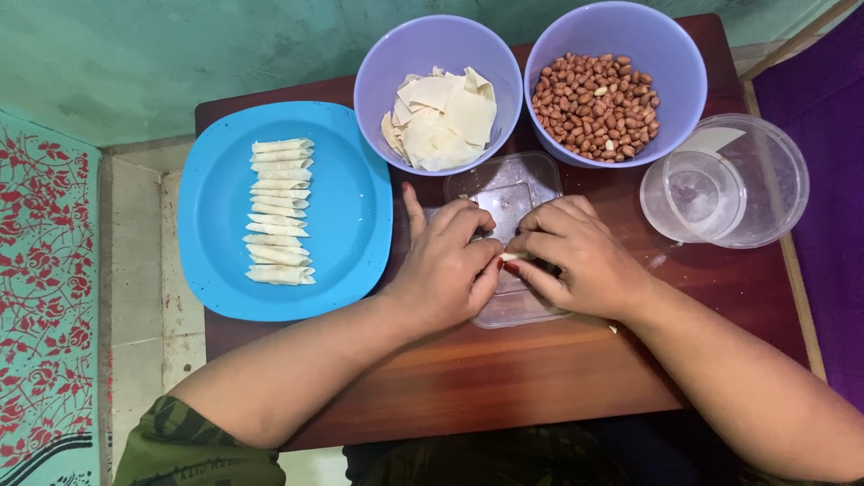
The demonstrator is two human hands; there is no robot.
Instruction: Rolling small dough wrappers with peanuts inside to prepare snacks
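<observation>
Pale dough roll (515, 257) pinched between both hands, left (447, 267) and right (576, 256), over clear plastic lid (504, 191).

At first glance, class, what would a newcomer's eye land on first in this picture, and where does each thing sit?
The blue plate on the table's left stands out, with a neat row of rolled wrappers on it. At the back sit two purple bowls, one of wrapper sheets, one of peanuts. In the middle, the left hand and right hand pinch a small pale roll over a clear lid.
</observation>
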